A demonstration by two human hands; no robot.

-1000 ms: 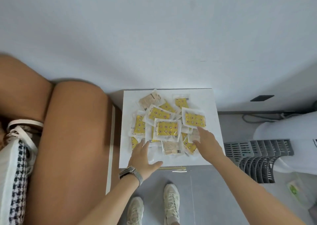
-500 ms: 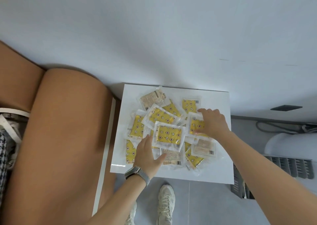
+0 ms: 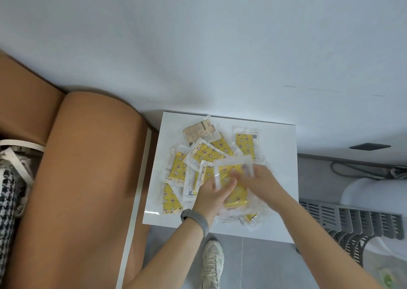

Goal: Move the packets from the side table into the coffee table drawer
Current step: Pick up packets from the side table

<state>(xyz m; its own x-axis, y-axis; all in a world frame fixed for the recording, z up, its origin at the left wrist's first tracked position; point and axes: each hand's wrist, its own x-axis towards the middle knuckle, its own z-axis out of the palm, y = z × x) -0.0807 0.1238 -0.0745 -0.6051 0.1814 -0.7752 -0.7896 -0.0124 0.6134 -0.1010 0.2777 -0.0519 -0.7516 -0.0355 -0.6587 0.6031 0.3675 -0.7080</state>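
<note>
Yellow packets (image 3: 203,154) cover the white side table (image 3: 279,156); left hand (image 3: 212,195) and right hand (image 3: 259,181) together grip one packet (image 3: 233,174) near its front edge

Glossy white table (image 3: 279,147), crinkly clear plastic packets (image 3: 199,154) with yellow print, smooth tan leathery sofa (image 3: 88,167), woven grey watch band (image 3: 196,219), matt grey floor tiles (image 3: 264,266).

Your view is bright and evenly lit by soft, diffuse light with no single visible source. A faint shadow lies along the wall (image 3: 198,35) behind the sofa arm (image 3: 88,178). A small glare streak marks the side table (image 3: 279,178) edge. Both hands appear motion-blurred. Wide-angle distortion bends lines near your frame edges.
</note>
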